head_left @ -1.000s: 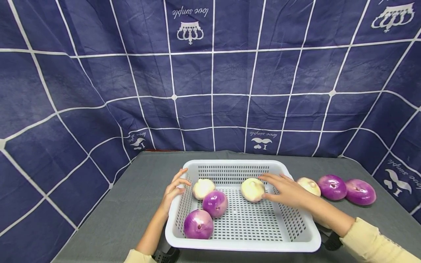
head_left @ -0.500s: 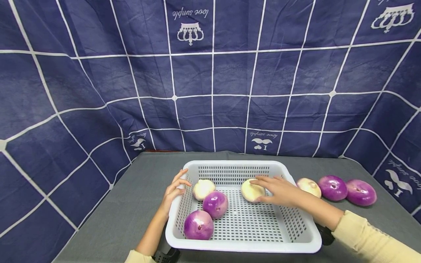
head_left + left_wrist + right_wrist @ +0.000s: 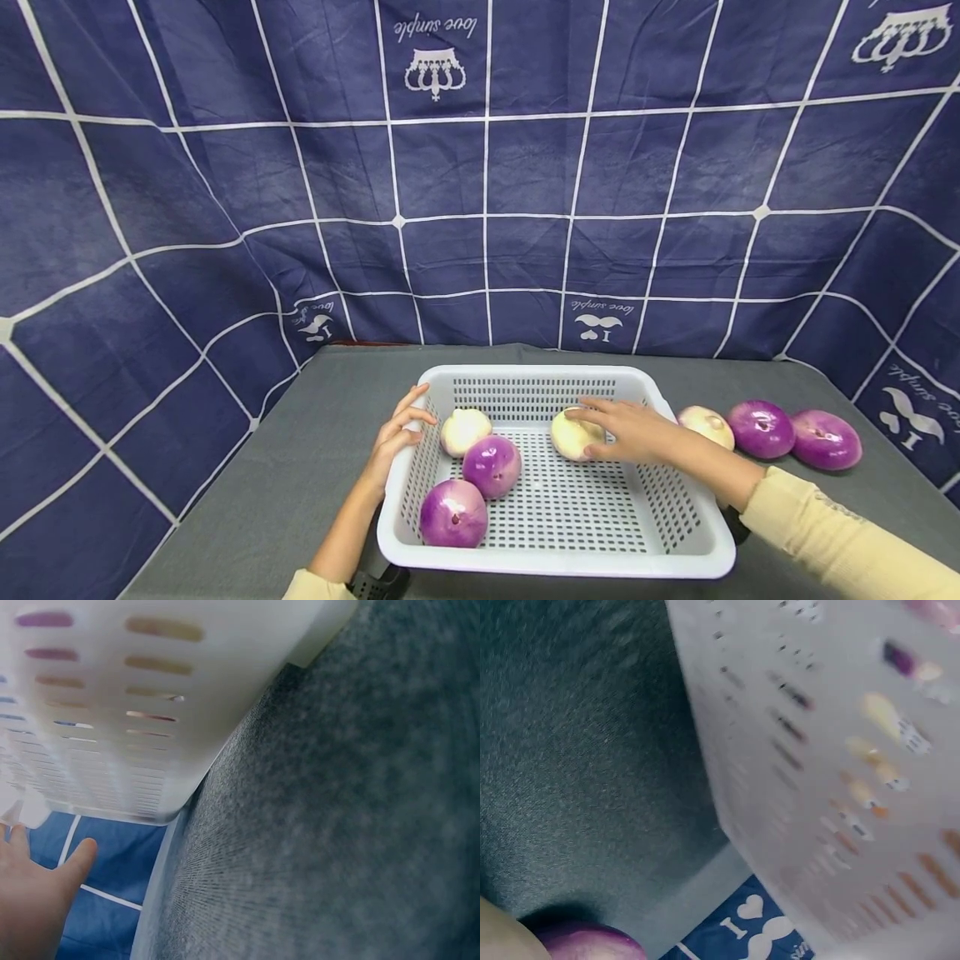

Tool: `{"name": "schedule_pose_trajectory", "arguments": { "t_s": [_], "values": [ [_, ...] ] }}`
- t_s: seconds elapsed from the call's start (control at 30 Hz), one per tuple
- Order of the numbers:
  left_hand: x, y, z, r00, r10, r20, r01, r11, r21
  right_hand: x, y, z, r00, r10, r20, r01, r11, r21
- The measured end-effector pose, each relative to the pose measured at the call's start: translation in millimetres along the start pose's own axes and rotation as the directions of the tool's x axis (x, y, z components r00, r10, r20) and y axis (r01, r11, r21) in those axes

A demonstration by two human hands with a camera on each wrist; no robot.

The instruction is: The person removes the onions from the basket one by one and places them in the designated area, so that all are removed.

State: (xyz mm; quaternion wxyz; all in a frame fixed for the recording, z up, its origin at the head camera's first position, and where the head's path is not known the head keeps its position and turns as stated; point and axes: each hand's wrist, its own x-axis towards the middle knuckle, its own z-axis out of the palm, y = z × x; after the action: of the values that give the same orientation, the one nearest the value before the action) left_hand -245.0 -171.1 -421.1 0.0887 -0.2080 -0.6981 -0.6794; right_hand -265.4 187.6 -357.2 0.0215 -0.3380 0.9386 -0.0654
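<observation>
A white perforated basket (image 3: 558, 563) stands on the grey cloth. In it lie two purple turnips (image 3: 453, 513) and a pale turnip (image 3: 465, 432) on the left, and another pale turnip (image 3: 573, 437) right of centre. My right hand (image 3: 633, 432) reaches over the right rim and grips this right-hand pale turnip, fingers on its top and thumb at its near side. My left hand (image 3: 390, 442) rests at the basket's left rim, fingers spread and fairly straight. The left wrist view shows the left hand (image 3: 37, 889) with its thumb apart from the basket wall (image 3: 210, 675).
Right of the basket, a pale turnip (image 3: 707, 427) and two purple turnips (image 3: 761, 429) lie in a row on the grey cloth (image 3: 247, 475). A blue curtain (image 3: 525, 175) with white lines hangs behind and at both sides.
My right hand has moved left from the pale turnip's right side onto its top. That turnip lies in much the same place. The left hand and the basket are nearly still.
</observation>
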Motion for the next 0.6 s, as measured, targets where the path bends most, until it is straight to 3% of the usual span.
{"name": "schedule_pose_trajectory", "arguments": {
  "t_s": [0.3, 0.6],
  "values": [
    [1.1, -1.4, -1.0, 1.0, 0.005, 0.01, -0.006, 0.999, 0.034, 7.6, 5.0, 13.4, 0.999, -0.032, -0.015, 0.033, 0.995, 0.098],
    [0.9, -0.1, -0.8, 1.0, 0.0, 0.012, 0.0, 1.0, 0.002, 12.6, 8.8, 17.7, 0.99, -0.124, -0.064, 0.132, 0.981, 0.144]
  ]
}}
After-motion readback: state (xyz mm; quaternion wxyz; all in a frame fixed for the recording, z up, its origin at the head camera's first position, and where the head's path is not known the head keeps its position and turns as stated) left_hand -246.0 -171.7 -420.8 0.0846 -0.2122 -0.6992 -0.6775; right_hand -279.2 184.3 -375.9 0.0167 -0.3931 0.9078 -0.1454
